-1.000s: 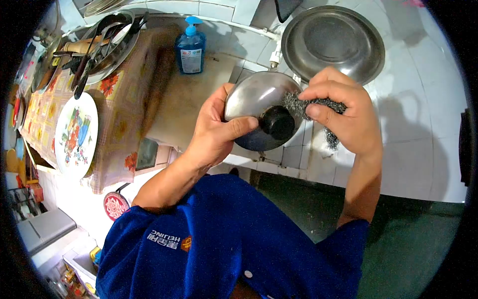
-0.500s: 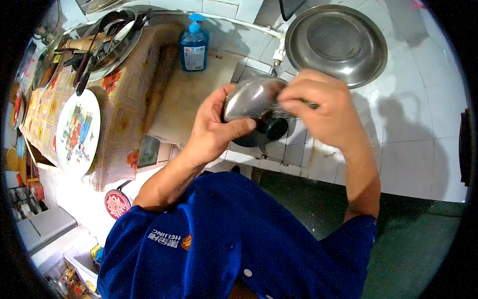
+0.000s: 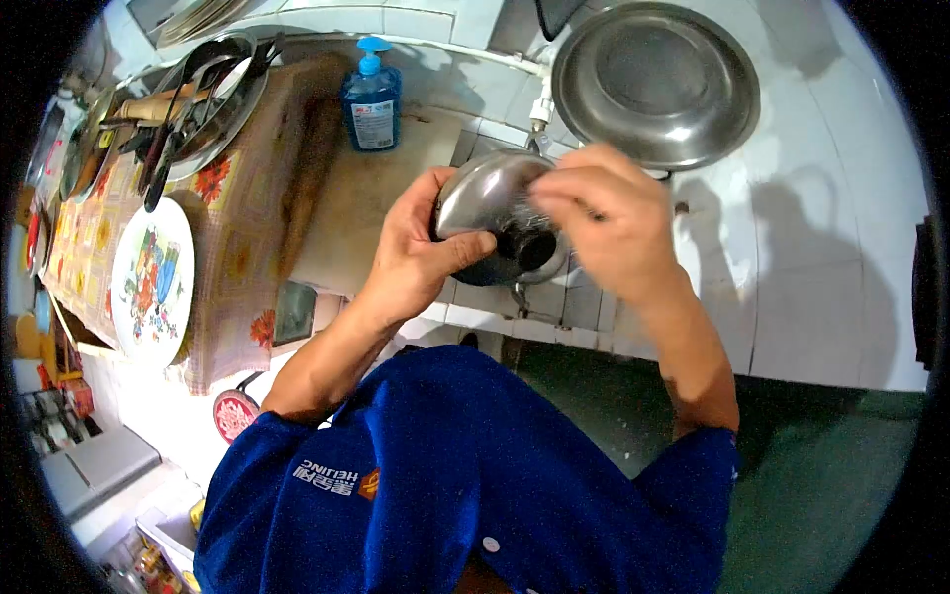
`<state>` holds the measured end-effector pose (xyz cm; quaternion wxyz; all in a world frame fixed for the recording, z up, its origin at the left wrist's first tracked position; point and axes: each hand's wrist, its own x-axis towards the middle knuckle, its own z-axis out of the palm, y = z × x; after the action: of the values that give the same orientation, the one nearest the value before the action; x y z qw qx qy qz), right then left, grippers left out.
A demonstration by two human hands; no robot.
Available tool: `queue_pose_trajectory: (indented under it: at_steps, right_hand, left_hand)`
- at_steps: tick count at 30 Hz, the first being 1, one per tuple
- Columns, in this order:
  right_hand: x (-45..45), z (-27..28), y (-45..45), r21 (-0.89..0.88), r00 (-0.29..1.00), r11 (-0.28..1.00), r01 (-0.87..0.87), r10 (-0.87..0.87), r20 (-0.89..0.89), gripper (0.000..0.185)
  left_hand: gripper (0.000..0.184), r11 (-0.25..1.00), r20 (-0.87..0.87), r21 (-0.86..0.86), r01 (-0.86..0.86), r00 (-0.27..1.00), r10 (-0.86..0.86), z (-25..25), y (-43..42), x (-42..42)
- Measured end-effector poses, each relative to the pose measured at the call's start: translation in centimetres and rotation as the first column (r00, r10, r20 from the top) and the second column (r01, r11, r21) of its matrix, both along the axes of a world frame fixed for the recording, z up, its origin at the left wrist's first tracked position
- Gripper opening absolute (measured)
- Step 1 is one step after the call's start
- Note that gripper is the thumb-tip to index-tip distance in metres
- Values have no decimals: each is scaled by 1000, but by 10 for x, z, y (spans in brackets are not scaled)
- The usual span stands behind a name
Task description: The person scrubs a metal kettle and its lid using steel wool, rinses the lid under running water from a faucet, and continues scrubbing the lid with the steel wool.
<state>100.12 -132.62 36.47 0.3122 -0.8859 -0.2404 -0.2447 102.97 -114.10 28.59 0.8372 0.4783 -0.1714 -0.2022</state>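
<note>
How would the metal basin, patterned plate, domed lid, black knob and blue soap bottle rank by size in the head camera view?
Largest to smallest:
1. Metal basin
2. Patterned plate and domed lid: too close to rank, the lid being partly covered
3. Blue soap bottle
4. Black knob

The left hand (image 3: 411, 249) holds a domed metal lid (image 3: 480, 198).

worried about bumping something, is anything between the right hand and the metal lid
Only what looks like a wiry scrubber, blurred under the right hand, sits between it and the metal lid; nothing else visible is in the way.
</note>
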Motion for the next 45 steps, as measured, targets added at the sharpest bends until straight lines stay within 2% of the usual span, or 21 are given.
queue_pose_trajectory:
  at_steps: [2, 4, 8, 12, 14, 15, 17, 18, 20, 21, 23, 24, 27, 29, 33, 37, 39, 42, 43, 44, 45]
  right_hand:
    - [1, -9, -1, 28, 997, 999, 34, -32, -68, 9]
    - [-1, -2, 23, -66, 969, 980, -188, 196, 152, 10]
    - [12, -10, -33, 18, 977, 983, 181, -182, 111, 19]
    - [-2, 14, -7, 82, 939, 976, 203, -218, 267, 19]
    - [-8, 14, 20, -11, 978, 992, -128, 128, 164, 19]
    - [-5, 10, 13, -11, 978, 992, -125, 125, 166, 19]
    - [3, -4, -2, -7, 974, 990, 140, -136, 179, 19]
    - [4, -5, 4, -9, 976, 992, 126, -122, 182, 19]
    - [-1, -9, 17, -163, 931, 967, -198, 238, 278, 17]
    - [3, -12, 16, -170, 922, 969, -177, 224, 317, 15]
    - [12, -8, -14, 11, 962, 970, 241, -241, 127, 20]
    - [15, -15, -32, 141, 959, 949, 282, -278, -49, 22]
    - [3, -20, -33, 263, 969, 938, 224, -187, -159, 29]
    - [4, -13, -39, 553, 903, 823, 127, 135, -408, 41]
    - [2, -2, -42, 456, 705, 882, 115, 251, -663, 56]
    - [-2, -7, -45, 375, 745, 925, -62, 293, -599, 43]
    - [-5, -9, -42, 409, 723, 910, -62, 324, -610, 43]
    - [-10, -18, -42, 443, 720, 893, -77, 357, -595, 40]
    - [-12, -20, -38, 483, 731, 875, -43, 357, -581, 39]
    - [-15, -21, -34, 523, 743, 853, -10, 357, -567, 38]
    - [-18, -23, -29, 544, 763, 839, 13, 343, -548, 37]
  left_hand:
    - [47, 999, 40, 22, -31, 999, 30, -9, 0, 3]
    - [48, 997, 175, 65, 42, 983, -53, -10, -3, 5]
    - [46, 993, 129, 114, -7, 992, -8, -1, 9, 9]
    - [45, 988, 201, 154, 18, 978, -49, 9, 7, -2]
    - [44, 993, 206, 109, 44, 976, -66, 9, 2, 0]
    - [43, 994, 167, 98, 49, 984, -65, 14, 2, -1]
    - [42, 990, 183, 142, 24, 982, -50, 10, 5, -2]
    - [42, 982, 216, 187, -4, 976, -37, 10, 6, 0]
    - [41, 986, 203, 165, 10, 978, -44, 12, 4, 0]
    - [39, 973, 224, 232, -9, 974, -44, 11, 5, 0]
    - [34, 940, 374, 307, -149, 927, 25, 6, 7, 4]
    - [34, 939, 378, 303, -162, 925, 37, 12, 11, 4]
    - [31, 900, 484, 426, -89, 863, -144, 21, 17, 3]
    - [29, 910, 492, 410, -59, 855, -166, 25, 20, 8]
    - [29, 915, 593, 402, 35, 751, -289, 25, 28, 21]
    - [30, 873, 506, 475, 109, 778, -373, 22, 32, 27]
    - [33, 933, 625, 357, 56, 728, -283, 12, 30, 31]
    - [35, 970, 583, 243, -17, 802, -132, 4, 31, 34]
    - [53, 960, 589, 274, -50, 798, -127, -7, 33, 38]
    - [53, 960, 590, 273, -55, 798, -122, -16, 28, 39]
    - [65, 995, 441, 101, -11, 897, -34, -23, 20, 39]
